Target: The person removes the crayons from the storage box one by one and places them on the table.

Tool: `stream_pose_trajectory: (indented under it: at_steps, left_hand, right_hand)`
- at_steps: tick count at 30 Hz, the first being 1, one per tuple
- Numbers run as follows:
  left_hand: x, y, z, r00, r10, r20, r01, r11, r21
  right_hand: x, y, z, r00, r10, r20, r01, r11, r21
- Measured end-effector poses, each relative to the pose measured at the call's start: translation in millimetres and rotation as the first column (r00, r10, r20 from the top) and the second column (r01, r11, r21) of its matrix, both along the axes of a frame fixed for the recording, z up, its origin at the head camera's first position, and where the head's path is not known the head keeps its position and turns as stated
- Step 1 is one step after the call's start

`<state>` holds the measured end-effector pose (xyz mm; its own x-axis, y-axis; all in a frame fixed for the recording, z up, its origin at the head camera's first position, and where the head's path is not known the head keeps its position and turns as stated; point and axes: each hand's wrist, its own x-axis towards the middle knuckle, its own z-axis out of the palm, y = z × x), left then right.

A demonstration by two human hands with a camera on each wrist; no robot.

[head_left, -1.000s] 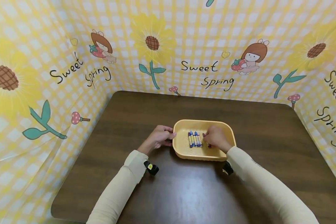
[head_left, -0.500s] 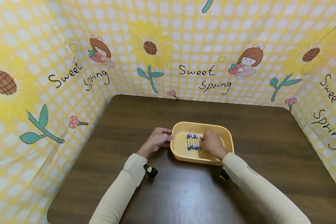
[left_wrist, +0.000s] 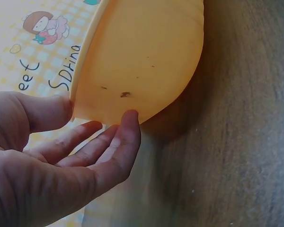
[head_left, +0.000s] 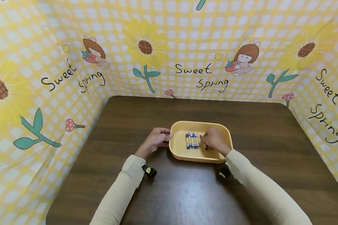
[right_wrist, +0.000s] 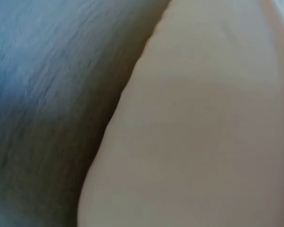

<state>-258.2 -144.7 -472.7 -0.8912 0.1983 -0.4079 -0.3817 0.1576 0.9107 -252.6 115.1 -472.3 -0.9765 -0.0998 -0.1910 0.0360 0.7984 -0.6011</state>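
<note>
A yellow plastic tray (head_left: pixel 186 157) stands on the table, with several crayons (head_left: pixel 192 141) in a side-by-side row on its floor. They have blue and purple tips and pale wrappers. My right hand (head_left: pixel 215 139) reaches into the tray and pinches a dark reddish crayon (head_left: pixel 206 147) just right of the row; the fingers cover its middle. At the tray's left end, my left hand (head_left: pixel 157 138) holds the rim. In the left wrist view its thumb (left_wrist: pixel 54 113) is at the rim and the fingertips meet the outer wall.
The dark wooden table (head_left: pixel 163 193) extends around the tray. A yellow checked cloth (head_left: pixel 186 40) hangs behind it and along both sides. Black wrist cameras sit under both sleeves. The tray's outer wall (right_wrist: pixel 194 118) fills most of the right wrist view.
My right hand shifts slightly beside the row; the crayon's lower end, hidden half a second ago, shows again. The left hand stays at the rim. The head view has moved a little.
</note>
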Motion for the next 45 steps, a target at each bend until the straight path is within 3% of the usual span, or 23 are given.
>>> stream_pose_trajectory:
  at_steps: [5, 10, 15, 19, 24, 27, 31, 33, 35, 38, 43, 45]
  left_hand:
    - [0.0, 1.4, -6.9, 1.000, -0.003, 0.020, 0.003, 1.000, 0.012]
    - [-3.8, 2.3, -5.6, 1.000, -0.008, 0.010, 0.008, 1.000, 0.002]
    - [-5.8, 0.2, -6.6, 1.000, -0.010, 0.001, 0.010, 1.000, -0.009]
    - [-6.0, 0.7, -7.8, 1.000, -0.021, 0.001, 0.021, 1.000, -0.019]
    - [-7.6, 2.6, -5.9, 0.999, -0.034, -0.004, 0.034, 0.999, -0.023]
    - [-8.5, 3.4, -4.8, 0.999, -0.040, -0.002, 0.039, 0.999, -0.030]
    - [-10.0, 3.4, -5.3, 0.999, -0.043, -0.002, 0.043, 0.998, -0.039]
    - [-10.3, 3.1, -5.5, 0.999, -0.047, -0.009, 0.046, 0.998, -0.046]
    - [-10.3, 2.6, -5.1, 0.998, -0.053, -0.016, 0.052, 0.997, -0.057]
    - [-10.6, 2.3, -4.6, 0.998, -0.059, -0.022, 0.058, 0.996, -0.070]
    - [-11.5, 5.2, -5.1, 0.997, -0.068, -0.020, 0.066, 0.994, -0.082]
    - [-11.8, 8.2, -5.8, 0.997, -0.071, -0.017, 0.069, 0.994, -0.082]
  right_hand:
    - [1.5, 11.5, -2.1, 0.994, -0.065, 0.091, 0.077, 0.989, -0.129]
    - [1.8, 17.0, 4.3, 0.979, -0.124, 0.160, 0.170, 0.934, -0.316]
    - [3.2, 26.7, 18.0, 0.951, -0.129, 0.280, 0.262, 0.818, -0.512]
    - [6.8, 45.8, 27.5, 0.933, -0.108, 0.345, 0.310, 0.730, -0.609]
    - [13.0, 80.8, 38.9, 0.934, -0.092, 0.345, 0.324, 0.623, -0.712]
    - [17.5, 107.9, 42.4, 0.935, -0.079, 0.345, 0.330, 0.544, -0.772]
    - [23.3, 146.3, 41.0, 0.923, -0.069, 0.378, 0.369, 0.432, -0.823]
    - [26.1, 164.6, 37.9, 0.915, -0.084, 0.395, 0.395, 0.397, -0.829]
    - [28.4, 181.3, 33.7, 0.907, -0.103, 0.409, 0.415, 0.386, -0.824]
    - [29.5, 203.3, 25.1, 0.893, -0.140, 0.428, 0.446, 0.401, -0.800]
    - [35.4, 237.4, 12.8, 0.878, -0.179, 0.443, 0.472, 0.470, -0.746]
    - [39.5, 250.6, 10.5, 0.879, -0.197, 0.435, 0.471, 0.510, -0.720]
